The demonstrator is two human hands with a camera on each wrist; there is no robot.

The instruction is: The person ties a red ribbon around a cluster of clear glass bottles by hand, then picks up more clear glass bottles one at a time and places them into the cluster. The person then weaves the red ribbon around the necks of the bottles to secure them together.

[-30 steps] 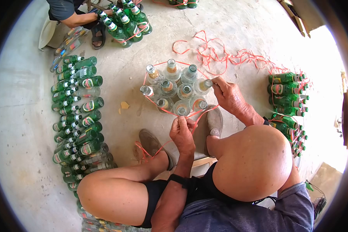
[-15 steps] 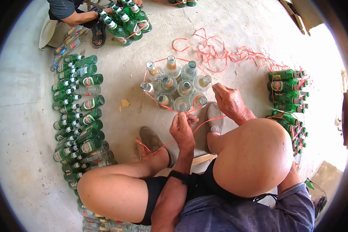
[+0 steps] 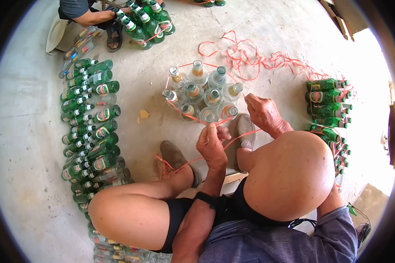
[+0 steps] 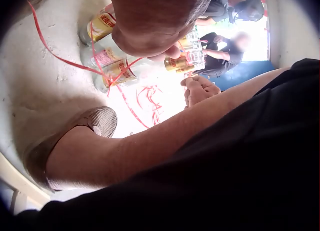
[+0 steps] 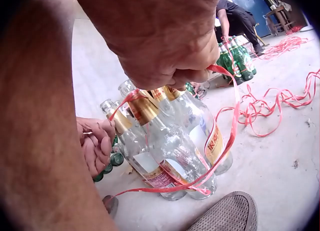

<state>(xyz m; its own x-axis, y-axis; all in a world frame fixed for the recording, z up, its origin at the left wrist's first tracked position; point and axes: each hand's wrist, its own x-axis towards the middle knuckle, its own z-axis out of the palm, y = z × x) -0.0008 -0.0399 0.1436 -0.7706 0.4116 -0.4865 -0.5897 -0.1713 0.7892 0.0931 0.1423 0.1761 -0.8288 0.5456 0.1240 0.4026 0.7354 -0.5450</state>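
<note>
A cluster of several clear glass bottles [image 3: 192, 93] stands upright on the floor between the feet. A red plastic strap [image 3: 175, 106] loops round the bottles' upper parts. At the near side, my left hand [image 3: 211, 147] pinches the strap beside the front bottle's mouth; some of its fingers are blurred. My right hand [image 3: 266, 115] is to the right of the cluster and grips the strap, which comes out of its curled fingers in the right wrist view. A loose length of strap [image 5: 220, 163] hangs below that hand and runs across the bottles' lower parts.
Green bottles [image 3: 103, 114] lie stacked in rows at the left, with more bundled bottles [image 3: 324, 96] at the right. Loose red strap [image 3: 254, 59] lies tangled beyond the cluster. At the upper left, another person's arm [image 3: 96, 18] reaches to upright green bottles [image 3: 149, 28].
My left hand has moved slightly right, its fingers lifting beside the front bottle. The right hand, having drawn back a little from the bottles, stays near the same spot with the strap.
</note>
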